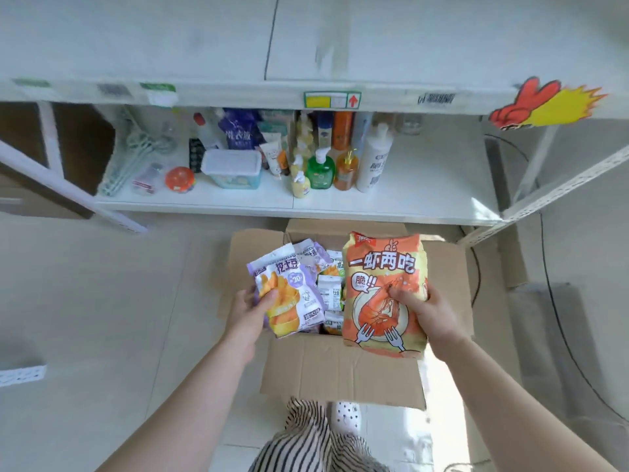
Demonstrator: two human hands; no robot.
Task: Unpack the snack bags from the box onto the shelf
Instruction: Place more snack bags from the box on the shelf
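Note:
An open cardboard box [340, 369] sits on the floor in front of a white shelf [408, 185]. My left hand [250, 310] grips a purple and yellow chip bag [289, 287] above the box's left side. A large orange shrimp snack bag [381, 267] is held upright over the box's right side by my right hand [427, 310], thumb on its front. Several more small purple bags [328, 277] lie inside the box between the two held bags.
The lower shelf holds soap and shampoo bottles [340, 161], a lidded plastic tub [233, 168] and hangers [132, 158] on its left and middle. Its right part [439, 178] is bare. The upper shelf board [340, 39] is above. Cables [558, 301] run along the floor at right.

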